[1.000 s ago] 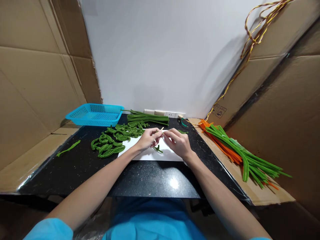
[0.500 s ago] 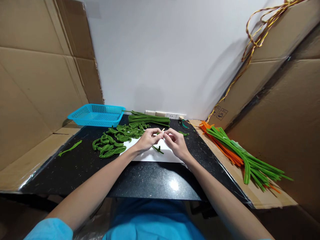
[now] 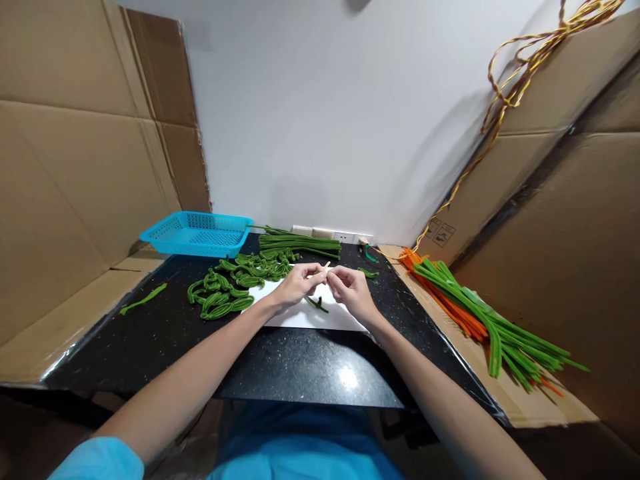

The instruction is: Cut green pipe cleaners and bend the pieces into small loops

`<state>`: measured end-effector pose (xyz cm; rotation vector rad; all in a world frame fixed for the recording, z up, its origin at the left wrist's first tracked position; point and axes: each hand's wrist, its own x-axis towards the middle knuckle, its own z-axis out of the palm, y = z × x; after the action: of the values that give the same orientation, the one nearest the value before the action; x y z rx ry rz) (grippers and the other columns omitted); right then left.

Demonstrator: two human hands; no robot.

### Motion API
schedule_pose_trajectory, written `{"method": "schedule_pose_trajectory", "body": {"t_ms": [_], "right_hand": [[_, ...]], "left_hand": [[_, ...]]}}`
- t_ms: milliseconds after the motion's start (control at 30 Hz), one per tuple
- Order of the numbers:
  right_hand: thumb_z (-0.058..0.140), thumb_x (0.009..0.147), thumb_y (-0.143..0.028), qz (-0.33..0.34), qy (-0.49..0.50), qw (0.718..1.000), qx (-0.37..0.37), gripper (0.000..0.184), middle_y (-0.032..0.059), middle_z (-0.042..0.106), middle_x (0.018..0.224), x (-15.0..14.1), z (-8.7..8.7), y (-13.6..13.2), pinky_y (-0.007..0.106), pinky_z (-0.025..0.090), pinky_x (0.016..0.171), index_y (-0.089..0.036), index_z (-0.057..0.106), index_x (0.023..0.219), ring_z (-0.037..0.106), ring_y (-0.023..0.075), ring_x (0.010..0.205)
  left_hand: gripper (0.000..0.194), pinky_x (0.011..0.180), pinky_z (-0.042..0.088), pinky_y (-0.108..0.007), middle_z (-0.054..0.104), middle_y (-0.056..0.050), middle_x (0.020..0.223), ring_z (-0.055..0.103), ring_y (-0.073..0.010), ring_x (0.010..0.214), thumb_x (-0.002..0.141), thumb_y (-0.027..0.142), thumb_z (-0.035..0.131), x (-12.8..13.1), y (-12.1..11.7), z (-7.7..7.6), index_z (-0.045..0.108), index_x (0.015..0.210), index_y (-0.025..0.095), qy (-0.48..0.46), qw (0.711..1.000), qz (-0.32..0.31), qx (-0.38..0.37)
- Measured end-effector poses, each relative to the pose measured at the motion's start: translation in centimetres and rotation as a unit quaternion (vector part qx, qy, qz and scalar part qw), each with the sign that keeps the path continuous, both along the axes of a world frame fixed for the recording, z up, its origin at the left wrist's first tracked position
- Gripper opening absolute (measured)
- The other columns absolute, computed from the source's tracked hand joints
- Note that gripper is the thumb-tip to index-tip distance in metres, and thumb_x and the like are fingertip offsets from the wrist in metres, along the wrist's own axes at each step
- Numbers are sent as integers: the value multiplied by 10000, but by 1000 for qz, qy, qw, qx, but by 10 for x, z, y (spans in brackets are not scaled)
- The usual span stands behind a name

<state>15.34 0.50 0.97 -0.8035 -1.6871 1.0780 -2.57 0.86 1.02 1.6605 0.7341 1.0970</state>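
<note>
My left hand (image 3: 300, 283) and my right hand (image 3: 350, 288) meet over a white sheet (image 3: 295, 319), their fingertips pinched closed. A thin pale strip (image 3: 327, 265) pokes up between the fingertips; most of it is hidden by the fingers. Just below the hands is a short dark green fuzzy stem (image 3: 317, 305) with a small side piece; whether it lies on the sheet or hangs from the fingers, I cannot tell. Left of the sheet lies a pile of green pipe cleaner loops (image 3: 225, 293). Behind it rests a bundle of straight dark green pipe cleaners (image 3: 300, 245).
A blue plastic basket (image 3: 200, 233) stands at the back left. Bright green pipe cleaners (image 3: 480, 310) and orange pipe cleaners (image 3: 450, 310) lie on cardboard at the right. A green strip (image 3: 143, 299) lies far left. Cardboard walls (image 3: 75, 167) flank the black table (image 3: 300, 370). Twisted wire (image 3: 470, 170) hangs at right.
The whole view shifts slightly as my head moves. Both hands stay together, still pinching, with only small movements of the fingers. Nothing on the table has visibly moved.
</note>
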Motion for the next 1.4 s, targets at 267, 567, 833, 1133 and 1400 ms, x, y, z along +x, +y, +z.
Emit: {"method": "schedule_pose_trajectory", "body": {"t_ms": [267,567,833,1133,1400], "right_hand": [[787,652,-299,88,150,924,-339,319,-114,318,524,-1,4,8,171,99,389,-181,491,661,72,21,461],[676,882,-479,14,-7,999,-39,314,-20,511,645,4,3,4,221,242,431,-177,628,813,331,71,467],[506,1022,-345,-71,-214,921,318,199,33,576,832,14,1,0,267,386,608,-221,661,1015,482,129,622],[479,1032,-307,-79,-231,905,347,192,36,588,817,15,-1,-1,272,382,632,-207,641,1010,484,138,641],[575,970,-445,-117,-79,977,160,291,16,583,705,-5,-6,-3,264,329,518,-190,665,863,430,122,544]], "left_hand": [[178,672,375,-263,606,-17,803,516,-136,705,971,260,500,-2,-11,2,643,919,167,204,927,117,291],[333,545,344,-232,564,5,676,450,-97,560,929,453,588,-3,-3,3,639,814,144,66,991,63,94],[404,464,252,-207,439,51,521,339,-58,457,812,522,716,-5,4,1,606,757,137,-32,997,-20,-71],[364,482,227,-206,417,54,564,329,-55,488,826,476,723,-2,0,1,602,771,137,-54,993,-54,-89],[344,549,326,-235,500,22,656,424,-97,569,905,480,629,2,-9,10,612,811,150,37,994,62,79]]}}
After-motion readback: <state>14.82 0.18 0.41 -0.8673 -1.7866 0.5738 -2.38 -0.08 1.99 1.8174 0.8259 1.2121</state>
